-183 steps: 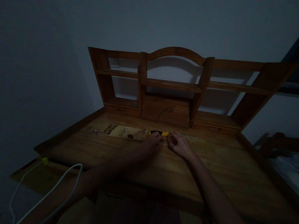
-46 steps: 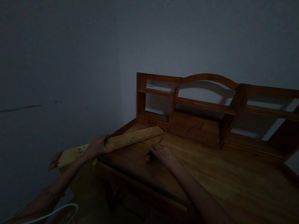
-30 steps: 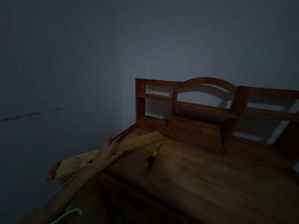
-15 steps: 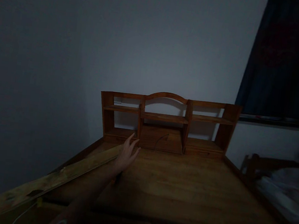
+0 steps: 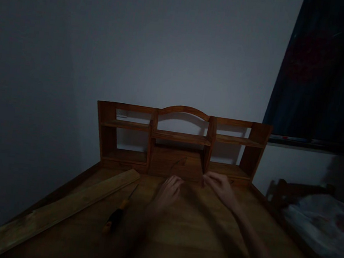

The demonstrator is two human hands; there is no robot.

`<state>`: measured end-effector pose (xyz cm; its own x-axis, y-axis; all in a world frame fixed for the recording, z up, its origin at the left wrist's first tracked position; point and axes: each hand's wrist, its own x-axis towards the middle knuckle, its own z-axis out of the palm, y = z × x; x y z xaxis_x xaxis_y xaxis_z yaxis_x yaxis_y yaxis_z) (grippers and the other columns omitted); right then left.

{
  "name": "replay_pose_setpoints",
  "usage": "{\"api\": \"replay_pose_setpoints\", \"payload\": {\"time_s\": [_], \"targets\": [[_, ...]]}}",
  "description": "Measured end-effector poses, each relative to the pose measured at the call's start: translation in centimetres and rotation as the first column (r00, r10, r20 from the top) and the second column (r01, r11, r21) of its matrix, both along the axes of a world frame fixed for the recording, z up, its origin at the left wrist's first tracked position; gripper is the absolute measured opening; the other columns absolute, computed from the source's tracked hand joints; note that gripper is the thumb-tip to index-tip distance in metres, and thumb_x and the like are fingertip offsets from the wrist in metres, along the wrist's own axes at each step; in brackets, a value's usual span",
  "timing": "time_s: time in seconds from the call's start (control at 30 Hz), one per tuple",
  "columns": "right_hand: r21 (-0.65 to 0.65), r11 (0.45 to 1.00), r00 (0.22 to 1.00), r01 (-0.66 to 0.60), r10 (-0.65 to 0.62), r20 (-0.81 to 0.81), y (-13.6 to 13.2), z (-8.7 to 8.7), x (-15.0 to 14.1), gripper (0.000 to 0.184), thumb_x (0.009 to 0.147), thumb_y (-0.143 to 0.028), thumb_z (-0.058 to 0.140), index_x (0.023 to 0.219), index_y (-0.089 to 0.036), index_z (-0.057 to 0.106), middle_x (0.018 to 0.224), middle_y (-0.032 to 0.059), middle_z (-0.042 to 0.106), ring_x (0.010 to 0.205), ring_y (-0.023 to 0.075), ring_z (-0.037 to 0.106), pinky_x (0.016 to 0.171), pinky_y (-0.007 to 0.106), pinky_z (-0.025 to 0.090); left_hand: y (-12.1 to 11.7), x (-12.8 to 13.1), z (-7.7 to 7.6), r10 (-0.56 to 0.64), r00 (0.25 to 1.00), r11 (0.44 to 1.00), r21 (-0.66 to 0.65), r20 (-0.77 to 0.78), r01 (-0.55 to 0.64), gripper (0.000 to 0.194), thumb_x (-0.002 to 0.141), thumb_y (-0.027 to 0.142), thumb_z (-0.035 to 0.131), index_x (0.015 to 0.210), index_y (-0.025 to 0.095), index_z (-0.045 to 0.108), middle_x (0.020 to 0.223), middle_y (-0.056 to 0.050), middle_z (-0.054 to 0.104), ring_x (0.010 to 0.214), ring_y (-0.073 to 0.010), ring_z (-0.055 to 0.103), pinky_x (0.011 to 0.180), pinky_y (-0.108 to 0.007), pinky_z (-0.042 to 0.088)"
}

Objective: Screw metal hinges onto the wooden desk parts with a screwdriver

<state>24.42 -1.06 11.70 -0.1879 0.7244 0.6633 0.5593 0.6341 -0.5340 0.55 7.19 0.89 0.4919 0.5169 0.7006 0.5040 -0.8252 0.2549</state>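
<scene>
Head view: my right hand (image 5: pixel 221 189) has come in, fingers slightly apart; left hand (image 5: pixel 167 191), grip unclear, is off board (image 5: pixel 79 200) and screwdriver (image 5: pixel 115 218).

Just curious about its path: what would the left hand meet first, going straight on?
Probably the flat brown panel low in the middle of the brown wooden shelf unit; the left hand points that way, though depth is unclear.

- A wooden tabletop (image 5: pixel 209 237) with raised side edges.
- A long, pale wooden board (image 5: pixel 66 206) slants across its left side.
- A black-and-orange screwdriver (image 5: pixel 114 218) lies beside the board, tip toward the back.
- A wooden shelf unit (image 5: pixel 181 137) with an arched centre stands along the rear.
</scene>
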Motion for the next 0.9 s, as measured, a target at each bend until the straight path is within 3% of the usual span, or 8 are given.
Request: {"api": "replay_pose_setpoints", "payload": {"time_s": [0.1, 0.17, 0.23, 0.33, 0.43, 0.53, 0.7, 0.9], "targets": [[-0.089, 0.995, 0.993, 0.052, -0.061, -0.098, 3.4, -4.0, 0.0, 0.059, 0.104, -0.056, 0.032, 0.062, -0.02, 0.054, 0.057, 0.0012, 0.057, 0.055, 0.0148, 0.057, 0.056, 0.027, 0.047, 0.6, -0.6, -1.1, 0.034, 0.999, 0.999, -0.006, 0.006, -0.034, 0.037, 0.099, 0.016, 0.041, 0.126, 0.029, 0.064, 0.121, -0.009, 0.066, 0.119, -0.0259, 0.061, 0.107, -0.051, 0.051], [-0.115, 0.986, 0.982, 0.117, -0.133, -0.138, 5.1, -7.1, -0.5, 0.055, 0.1, -0.058, 0.036, 0.06, -0.022, 0.048, 0.055, 0.0001, 0.052, 0.051, 0.0148, 0.051, 0.049, 0.026, 0.039, 1.0, -0.8, -1.9, 0.054, 0.999, 0.998, -0.016, 0.008, -0.054, 0.036, 0.1, 0.019, 0.041, 0.125, 0.03, 0.065, 0.12, -0.01, 0.067, 0.118, -0.0266, 0.061, 0.106, -0.053, 0.051], [-0.14, 0.979, 0.976, 0.148, -0.168, -0.138, 5.9, -9.9, -1.0, 0.049, 0.097, -0.055, 0.042, 0.061, -0.022, 0.048, 0.057, 0.0, 0.053, 0.054, 0.0155, 0.052, 0.052, 0.026, 0.038, 1.1, -0.9, -2.4, 0.066, 0.998, 0.997, -0.03, 0.019, -0.066, 0.036, 0.101, 0.022, 0.04, 0.126, 0.03, 0.065, 0.118, -0.01, 0.068, 0.116, -0.0272, 0.061, 0.105, -0.053, 0.051], [-0.196, 0.974, 0.99, 0.115, -0.129, -0.061, 5.3, -12.4, -2.0, 0.039, 0.095, -0.046, 0.047, 0.068, -0.02, 0.057, 0.063, 0.0002, 0.06, 0.061, 0.0168, 0.057, 0.06, 0.027, 0.041, 1.0, -0.9, -2.6, 0.082, 0.996, 0.995, -0.059, 0.045, -0.079, 0.036, 0.102, 0.024, 0.038, 0.126, 0.027, 0.064, 0.115, -0.011, 0.07, 0.114, -0.0275, 0.062, 0.104, -0.053, 0.05], [-0.237, 0.97, 0.998, 0.058, -0.054, 0.023, 4.0, -12.8, -2.9, 0.028, 0.097, -0.04, 0.05, 0.085, -0.02, 0.066, 0.074, 0.0006, 0.068, 0.066, 0.0171, 0.062, 0.068, 0.028, 0.044, 0.4, -1.0, -2.2, 0.044, 0.999, 0.991, -0.13, 0.007, -0.043, 0.035, 0.102, 0.024, 0.036, 0.12, 0.025, 0.066, 0.11, -0.011, 0.071, 0.11, -0.0265, 0.064, 0.104, -0.05, 0.05], [-0.236, 0.971, 0.998, 0.032, -0.02, 0.055, 3.3, -12.5, -3.5, 0.022, 0.098, -0.037, 0.049, 0.1, -0.022, 0.065, 0.086, 0.0021, 0.071, 0.073, 0.0177, 0.065, 0.073, 0.029, 0.045, -0.2, -1.3, -1.7, -0.01, 0.998, 0.979, -0.203, -0.057, -0.002, 0.032, 0.101, 0.023, 0.037, 0.11, 0.023, 0.067, 0.108, -0.011, 0.071, 0.106, -0.0258, 0.065, 0.098, -0.045, 0.052], [-0.219, 0.976, 0.997, 0.006, 0.012, 0.083, 3.3, -12.5, -3.5, 0.017, 0.099, -0.033, 0.048, 0.101, -0.023, 0.061, 0.085, 0.0017, 0.071, 0.073, 0.0173, 0.065, 0.072, 0.028, 0.045, -0.5, -1.2, -1.7, 0.006, 0.994, 0.959, -0.28, -0.105, -0.036, 0.03, 0.101, 0.021, 0.035, 0.093, 0.021, 0.064, 0.091, -0.007, 0.068, 0.087, -0.0206, 0.064, 0.086, -0.037, 0.053], [-0.197, 0.98, 0.994, 0.024, -0.002, 0.111, 3.4, -12.7, -3.2, 0.016, 0.1, -0.032, 0.047, 0.103, -0.024, 0.061, 0.088, 0.0023, 0.071, 0.076, 0.0189, 0.066, 0.075, 0.029, 0.044, -0.2, -0.7, -2.8, -0.021, 0.993, 0.979, -0.204, -0.116, -0.003, 0.027, 0.102, 0.019, 0.038, 0.094, 0.02, 0.064, 0.099, -0.007, 0.067, 0.097, -0.02, 0.062, 0.092, -0.035, 0.05]]}}
